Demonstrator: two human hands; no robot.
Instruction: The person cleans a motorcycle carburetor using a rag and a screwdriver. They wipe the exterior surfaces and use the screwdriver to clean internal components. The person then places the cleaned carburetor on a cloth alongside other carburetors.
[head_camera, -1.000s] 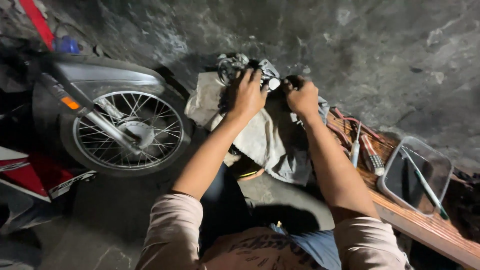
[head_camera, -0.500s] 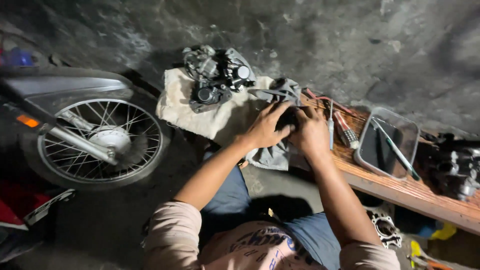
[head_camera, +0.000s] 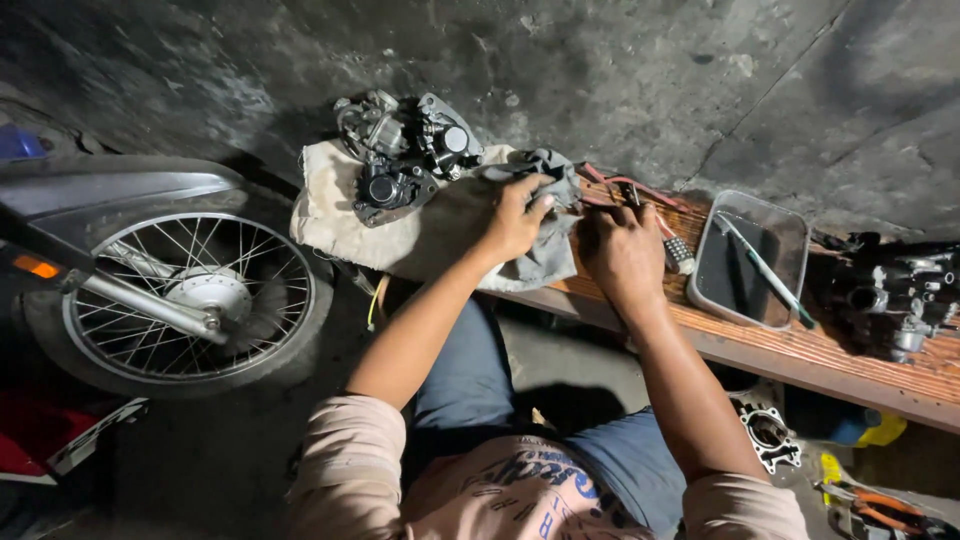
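Two hands busy at the plank desk (head_camera: 800, 355). Wheel (head_camera: 190, 300) far left, engine part (head_camera: 405, 160) parked on a tan cloth (head_camera: 340, 215), likely to catch grime. Left hand (head_camera: 515, 220) clenched on a grey rag (head_camera: 550, 255) beside it. Right hand (head_camera: 622, 250) curled over small tools; can't tell what it grips. Clear tray (head_camera: 750, 255) right, corralling a screwdriver (head_camera: 765, 268).

There is one view only, from the head of the person, looking steeply down and forward. It is close: both forearms fill the middle. The left hand (head_camera: 512, 222) and right hand (head_camera: 622, 252) meet over the wooden bench (head_camera: 800, 352), near the picture's centre.
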